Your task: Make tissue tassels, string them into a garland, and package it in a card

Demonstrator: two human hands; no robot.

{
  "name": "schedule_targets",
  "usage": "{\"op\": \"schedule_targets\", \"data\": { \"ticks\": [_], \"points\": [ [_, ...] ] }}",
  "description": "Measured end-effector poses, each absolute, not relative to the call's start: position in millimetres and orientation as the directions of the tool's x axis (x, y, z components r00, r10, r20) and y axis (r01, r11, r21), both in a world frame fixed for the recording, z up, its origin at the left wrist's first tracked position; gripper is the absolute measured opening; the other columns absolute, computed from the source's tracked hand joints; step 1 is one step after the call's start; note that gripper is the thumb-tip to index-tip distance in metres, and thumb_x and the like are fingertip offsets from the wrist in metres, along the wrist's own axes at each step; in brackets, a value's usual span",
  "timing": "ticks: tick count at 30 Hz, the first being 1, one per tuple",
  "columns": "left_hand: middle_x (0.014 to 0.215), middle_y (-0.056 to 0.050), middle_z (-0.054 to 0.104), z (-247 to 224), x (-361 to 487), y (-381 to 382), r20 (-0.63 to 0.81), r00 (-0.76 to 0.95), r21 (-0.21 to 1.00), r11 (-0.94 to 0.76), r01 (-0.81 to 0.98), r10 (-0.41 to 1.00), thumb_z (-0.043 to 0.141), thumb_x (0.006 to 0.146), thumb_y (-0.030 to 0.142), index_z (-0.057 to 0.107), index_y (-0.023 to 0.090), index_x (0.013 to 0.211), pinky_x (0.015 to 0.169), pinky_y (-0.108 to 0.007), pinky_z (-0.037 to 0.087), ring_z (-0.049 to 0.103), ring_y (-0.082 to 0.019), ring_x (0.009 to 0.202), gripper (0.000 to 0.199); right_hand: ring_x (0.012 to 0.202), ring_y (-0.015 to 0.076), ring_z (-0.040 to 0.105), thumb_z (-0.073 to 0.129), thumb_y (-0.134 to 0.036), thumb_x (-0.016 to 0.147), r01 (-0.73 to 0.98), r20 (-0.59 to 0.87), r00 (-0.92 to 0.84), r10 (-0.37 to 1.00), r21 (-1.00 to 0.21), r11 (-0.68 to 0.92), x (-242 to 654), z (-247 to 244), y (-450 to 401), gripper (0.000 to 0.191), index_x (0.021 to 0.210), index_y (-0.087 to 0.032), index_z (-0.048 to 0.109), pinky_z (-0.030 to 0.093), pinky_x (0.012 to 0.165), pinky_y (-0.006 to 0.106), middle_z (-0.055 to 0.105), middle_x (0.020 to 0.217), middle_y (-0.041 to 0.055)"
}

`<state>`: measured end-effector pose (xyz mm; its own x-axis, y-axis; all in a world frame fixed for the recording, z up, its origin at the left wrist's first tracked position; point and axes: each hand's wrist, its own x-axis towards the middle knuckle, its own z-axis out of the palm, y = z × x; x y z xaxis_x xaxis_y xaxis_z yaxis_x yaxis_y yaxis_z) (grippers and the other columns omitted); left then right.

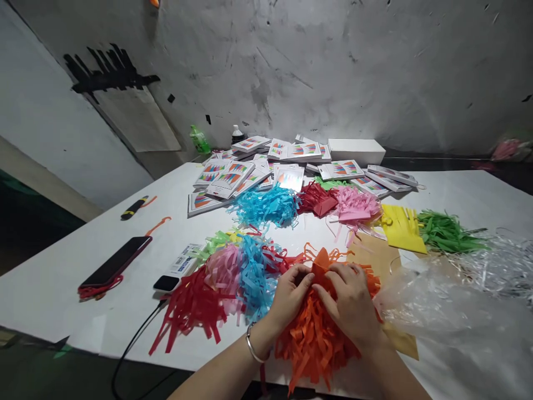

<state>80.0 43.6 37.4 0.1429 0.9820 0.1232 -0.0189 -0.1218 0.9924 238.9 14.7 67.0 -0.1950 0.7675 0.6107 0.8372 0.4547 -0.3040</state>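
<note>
Fringed orange paper (318, 333) hangs over the table's near edge, its upper part between both hands. My left hand (292, 291) pinches the orange paper at its left side, thumb and fingers together. My right hand (347, 297) has its fingers bent over the right side of the same paper, thumb pointing towards the left hand. Left of the hands lie blue tassels (256, 275), pink tassels (225, 269) and red tassels (194, 303). Behind are a blue bunch (268, 205), a dark red bunch (318, 199) and a pink bunch (357, 204).
Flat printed packets (231, 179) are piled at the back beside a white box (356, 151). A phone (116, 265) and a small black-screened device (166, 284) lie left. Yellow paper (403, 228), green shreds (449, 233) and clear plastic bags (453, 316) lie right.
</note>
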Motion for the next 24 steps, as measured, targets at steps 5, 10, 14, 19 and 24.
{"op": "schedule_targets", "data": {
  "ticks": [5,10,14,19,24],
  "points": [
    [0.084,-0.003,0.068,40.7,79.6,42.1,0.132,0.170,0.991,-0.134,-0.002,0.977,0.065,0.087,0.034,0.067,0.017,0.088,0.075,-0.028,0.048,0.060,-0.017,0.079,0.017,0.089,0.0200,0.060,0.050,-0.019,0.097,0.854,0.588,-0.168,0.791,-0.314,0.415,236.8,62.1,15.0,0.017,0.086,-0.019,0.063,0.037,0.097,0.044,0.066,0.093,0.0054],
    [0.080,-0.003,0.065,41.9,77.8,40.2,0.200,0.187,0.966,-0.225,0.124,0.962,0.061,0.090,0.030,0.065,0.017,0.085,0.069,-0.027,0.045,0.057,-0.016,0.074,0.015,0.093,0.0227,0.060,0.050,-0.014,0.093,0.899,0.685,-0.139,0.715,-0.215,0.381,238.5,61.9,17.1,0.009,0.095,-0.016,0.059,0.037,0.101,0.047,0.067,0.097,0.0091],
    [0.082,-0.003,0.065,43.4,75.7,40.8,0.298,0.250,0.916,-0.350,0.196,0.921,0.058,0.093,0.027,0.065,0.017,0.085,0.071,-0.028,0.047,0.059,-0.017,0.076,0.014,0.115,0.0274,0.056,0.051,-0.014,0.091,0.887,0.593,-0.246,0.767,-0.182,0.425,238.6,67.9,23.7,0.039,0.129,-0.010,0.049,0.038,0.103,0.045,0.063,0.124,0.0177],
    [0.097,-0.008,0.067,46.9,72.3,42.8,0.538,0.293,0.692,-0.612,0.383,0.791,0.051,0.095,0.018,0.064,0.019,0.102,0.079,-0.032,0.050,0.063,-0.020,0.090,0.014,0.089,0.0201,0.067,0.047,-0.010,0.094,0.927,0.279,-0.260,0.924,-0.195,0.320,247.7,88.2,39.6,0.022,0.107,-0.017,0.064,0.044,0.077,0.029,0.072,0.094,0.0069],
    [0.107,-0.010,0.065,61.6,80.3,42.9,0.701,0.335,0.294,-0.683,0.669,0.630,0.065,0.090,0.027,0.064,0.020,0.108,0.086,-0.041,0.046,0.058,-0.026,0.098,0.019,0.077,0.0180,0.067,0.048,-0.012,0.094,0.954,0.201,-0.196,0.960,-0.189,0.234,249.2,104.7,43.7,0.018,0.093,-0.018,0.065,0.038,0.064,0.027,0.072,0.085,0.0050]
  ]
}}
